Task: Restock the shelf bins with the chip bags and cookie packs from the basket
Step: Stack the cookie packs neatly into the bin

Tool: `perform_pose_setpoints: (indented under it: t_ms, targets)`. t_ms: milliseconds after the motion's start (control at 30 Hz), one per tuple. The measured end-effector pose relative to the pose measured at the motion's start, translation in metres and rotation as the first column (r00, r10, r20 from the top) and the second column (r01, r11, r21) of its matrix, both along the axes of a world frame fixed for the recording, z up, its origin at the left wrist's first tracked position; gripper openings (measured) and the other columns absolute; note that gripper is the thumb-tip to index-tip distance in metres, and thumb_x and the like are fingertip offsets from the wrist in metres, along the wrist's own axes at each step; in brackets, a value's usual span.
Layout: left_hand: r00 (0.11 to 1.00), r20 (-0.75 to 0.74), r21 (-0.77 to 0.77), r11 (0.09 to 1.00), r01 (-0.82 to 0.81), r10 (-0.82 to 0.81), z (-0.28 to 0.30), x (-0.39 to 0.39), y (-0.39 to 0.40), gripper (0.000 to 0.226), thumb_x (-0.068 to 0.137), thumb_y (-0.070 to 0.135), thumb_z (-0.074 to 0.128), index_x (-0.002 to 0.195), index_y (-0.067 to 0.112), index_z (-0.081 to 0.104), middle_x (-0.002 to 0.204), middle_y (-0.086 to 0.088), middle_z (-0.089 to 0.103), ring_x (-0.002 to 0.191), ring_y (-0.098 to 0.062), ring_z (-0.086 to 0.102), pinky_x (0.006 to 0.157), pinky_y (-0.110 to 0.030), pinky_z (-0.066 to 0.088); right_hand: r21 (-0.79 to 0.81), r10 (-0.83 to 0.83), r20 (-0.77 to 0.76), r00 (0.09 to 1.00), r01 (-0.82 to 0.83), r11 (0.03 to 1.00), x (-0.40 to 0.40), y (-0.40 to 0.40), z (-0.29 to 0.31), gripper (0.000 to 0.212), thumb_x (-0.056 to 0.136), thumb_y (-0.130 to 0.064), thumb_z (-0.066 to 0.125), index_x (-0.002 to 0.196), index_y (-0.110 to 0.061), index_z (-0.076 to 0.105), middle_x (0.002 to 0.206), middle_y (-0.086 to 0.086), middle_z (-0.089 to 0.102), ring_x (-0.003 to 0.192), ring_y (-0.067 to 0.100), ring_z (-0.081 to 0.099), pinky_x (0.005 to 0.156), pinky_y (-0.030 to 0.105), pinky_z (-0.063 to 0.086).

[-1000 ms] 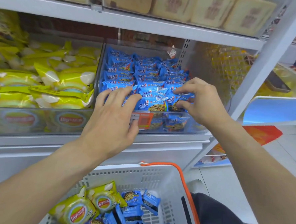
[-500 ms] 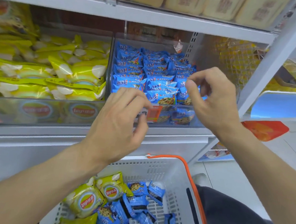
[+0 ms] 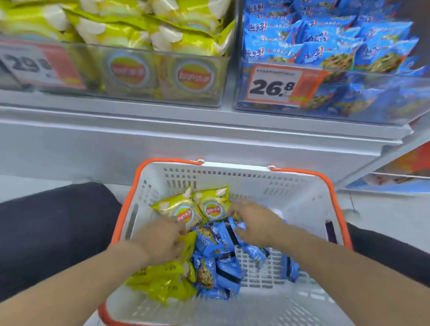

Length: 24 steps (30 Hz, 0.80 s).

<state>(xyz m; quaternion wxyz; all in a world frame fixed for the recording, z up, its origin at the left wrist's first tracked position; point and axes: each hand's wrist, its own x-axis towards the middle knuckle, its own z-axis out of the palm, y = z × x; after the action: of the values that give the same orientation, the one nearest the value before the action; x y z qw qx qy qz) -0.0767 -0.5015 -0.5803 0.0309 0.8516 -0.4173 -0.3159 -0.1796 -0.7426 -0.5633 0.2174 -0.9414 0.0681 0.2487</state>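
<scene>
Hands are down in the basket (image 3: 227,312). Left hand (image 3: 161,242) sits at 9 o'clock of the pile, fingers curled by a yellow chip bag (image 3: 178,208). I cannot tell if it grips the bag. Right hand (image 3: 252,221) is at 1 o'clock, fingers bent on a blue cookie pack (image 3: 232,233), but the pinch is blurry.

Chip bin (image 3: 138,75) is up at 11 o'clock. Cookie bin (image 3: 339,94) is at 1 o'clock, and it looks very full.

Packs are slippery and heaped. A loose grab could drop one on the floor. One more pack on that full bin could slide off. A hard squeeze could crush the chips.
</scene>
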Motion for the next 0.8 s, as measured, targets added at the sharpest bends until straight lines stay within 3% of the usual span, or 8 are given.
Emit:
perform_pose_setpoints:
  t_ms: [100, 300, 467, 567, 667, 733, 767, 800]
  targets:
    - [0.995, -0.041, -0.055, 0.994, -0.098, 0.096, -0.016, -0.012, 0.014, 0.029, 0.094, 0.034, 0.056, 0.120, 0.021, 0.061, 0.120, -0.002, 0.061, 0.114, -0.022, 0.056, 0.094, -0.033, 0.043, 0.032, -0.045, -0.131, 0.990, 0.050, 0.998, -0.002, 0.022, -0.042, 0.052, 0.091, -0.032, 0.068, 0.136, -0.019, 0.045, 0.134, 0.007, 0.044, 0.120, 0.027, 0.051, 0.095, 0.041, 0.047]
    - [0.984, -0.054, -0.147, 0.973, -0.177, 0.171, -0.028, -0.023, 0.018, 0.030, 0.094, 0.038, 0.055, 0.119, 0.025, 0.062, 0.121, 0.003, 0.059, 0.117, -0.018, 0.052, 0.100, -0.030, 0.039, 0.011, -0.157, -0.175, 0.972, 0.161, 0.987, -0.013, 0.085, -0.101, 0.073, 0.088, -0.045, 0.067, 0.144, -0.017, 0.030, 0.134, 0.011, 0.039, 0.118, 0.033, 0.052, 0.088, 0.044, 0.051]
    - [0.981, -0.051, -0.127, 0.973, -0.192, 0.187, -0.029, -0.026, 0.014, 0.035, 0.094, 0.043, 0.048, 0.121, 0.026, 0.062, 0.129, 0.003, 0.056, 0.130, -0.016, 0.044, 0.107, -0.031, 0.032, 0.045, -0.477, -0.090, 0.874, 0.482, 0.875, -0.012, 0.112, -0.117, 0.059, 0.087, -0.038, 0.072, 0.131, -0.018, 0.038, 0.132, 0.008, 0.043, 0.116, 0.030, 0.052, 0.086, 0.042, 0.051]
    - [0.981, -0.050, -0.102, 0.976, -0.192, 0.187, -0.029, -0.025, 0.012, 0.031, 0.096, 0.041, 0.051, 0.122, 0.027, 0.060, 0.130, 0.004, 0.055, 0.127, -0.016, 0.045, 0.107, -0.031, 0.032, 0.112, -0.561, -0.085, 0.824, 0.567, 0.816, -0.007, 0.102, -0.113, 0.038, 0.092, -0.027, 0.066, 0.124, -0.018, 0.048, 0.128, 0.007, 0.052, 0.108, 0.027, 0.057, 0.086, 0.041, 0.050]
    - [0.975, -0.063, -0.081, 0.973, -0.216, 0.212, -0.022, -0.024, 0.008, 0.033, 0.096, 0.039, 0.053, 0.125, 0.024, 0.058, 0.128, 0.003, 0.053, 0.125, -0.017, 0.045, 0.105, -0.031, 0.035, 0.092, -0.594, -0.128, 0.795, 0.605, 0.791, -0.001, 0.088, -0.091, 0.039, 0.098, -0.030, 0.057, 0.133, -0.012, 0.051, 0.121, 0.010, 0.063, 0.106, 0.028, 0.061, 0.078, 0.036, 0.049]
    - [0.970, -0.055, -0.104, 0.965, -0.242, 0.237, -0.016, -0.023, 0.004, 0.036, 0.095, 0.036, 0.056, 0.128, 0.021, 0.056, 0.126, 0.002, 0.052, 0.124, -0.019, 0.045, 0.103, -0.029, 0.037, 0.089, -0.587, -0.138, 0.798, 0.600, 0.795, 0.005, 0.078, -0.070, 0.030, 0.099, -0.033, 0.054, 0.118, -0.011, 0.059, 0.097, 0.012, 0.066, 0.085, 0.026, 0.061, 0.066, 0.031, 0.041]
    - [0.968, -0.054, -0.118, 0.962, -0.248, 0.243, -0.012, -0.022, 0.001, 0.038, 0.094, 0.035, 0.057, 0.129, 0.020, 0.054, 0.127, 0.001, 0.052, 0.125, -0.019, 0.044, 0.103, -0.028, 0.037, 0.104, -0.590, -0.138, 0.796, 0.604, 0.790, 0.008, 0.073, -0.057, 0.021, 0.098, -0.032, 0.055, 0.095, -0.012, 0.060, 0.079, 0.010, 0.060, 0.070, 0.023, 0.055, 0.062, 0.031, 0.037]
    - [0.967, -0.062, -0.129, 0.959, -0.252, 0.246, -0.006, -0.022, -0.002, 0.043, 0.093, 0.035, 0.060, 0.132, 0.020, 0.052, 0.129, 0.002, 0.051, 0.126, -0.019, 0.044, 0.103, -0.028, 0.038, 0.133, -0.602, -0.135, 0.787, 0.617, 0.776, 0.011, 0.068, -0.043, 0.028, 0.096, -0.029, 0.057, 0.073, -0.014, 0.052, 0.063, 0.007, 0.048, 0.058, 0.022, 0.046, 0.060, 0.032, 0.034]
